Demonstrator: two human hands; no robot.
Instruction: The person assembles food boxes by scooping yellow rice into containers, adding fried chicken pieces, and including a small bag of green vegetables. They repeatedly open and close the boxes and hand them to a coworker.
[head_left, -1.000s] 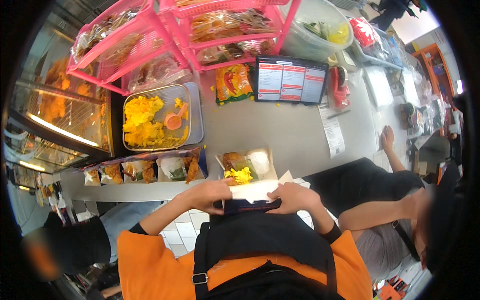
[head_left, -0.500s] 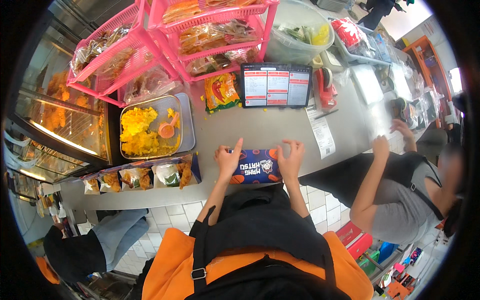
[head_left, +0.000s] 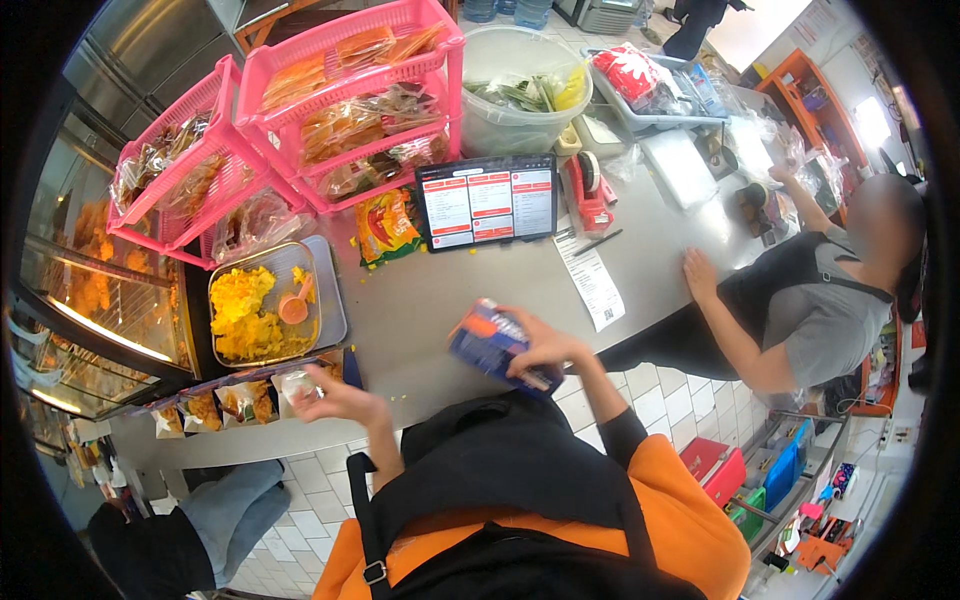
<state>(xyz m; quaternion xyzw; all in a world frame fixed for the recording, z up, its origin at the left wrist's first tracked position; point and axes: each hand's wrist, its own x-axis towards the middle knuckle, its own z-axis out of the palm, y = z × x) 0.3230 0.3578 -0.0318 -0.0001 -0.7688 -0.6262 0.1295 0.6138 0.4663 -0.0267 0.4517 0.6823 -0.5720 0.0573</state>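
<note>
My right hand (head_left: pixel 548 350) grips a dark blue printed cardboard box (head_left: pixel 484 340) with orange patches, holding it tilted above the near part of the steel counter. At the left, my left hand (head_left: pixel 342 402) hovers over a row of open food boxes (head_left: pixel 245 402) along the counter's front edge. Its fingers are apart, close to a white item in one box; contact cannot be made out. Fried pieces (head_left: pixel 203 410) show in several of these boxes. Beyond them stands a wire-lined tray (head_left: pixel 316 325) of yellow rice with an orange scoop (head_left: pixel 294 308).
Pink tiered baskets (head_left: pixel 262 130) of bagged food stand at the back left, beside a glass warmer (head_left: pixel 110 330). A tablet (head_left: pixel 488 205), yellow packet (head_left: pixel 386 228), red tape dispenser (head_left: pixel 588 200) and receipt (head_left: pixel 594 285) lie ahead. A co-worker (head_left: pixel 800 320) stands at the right.
My left hand has let go of the blue box and moved left to the food boxes. My right hand now holds the box alone, turned and tilted. The view has shifted right.
</note>
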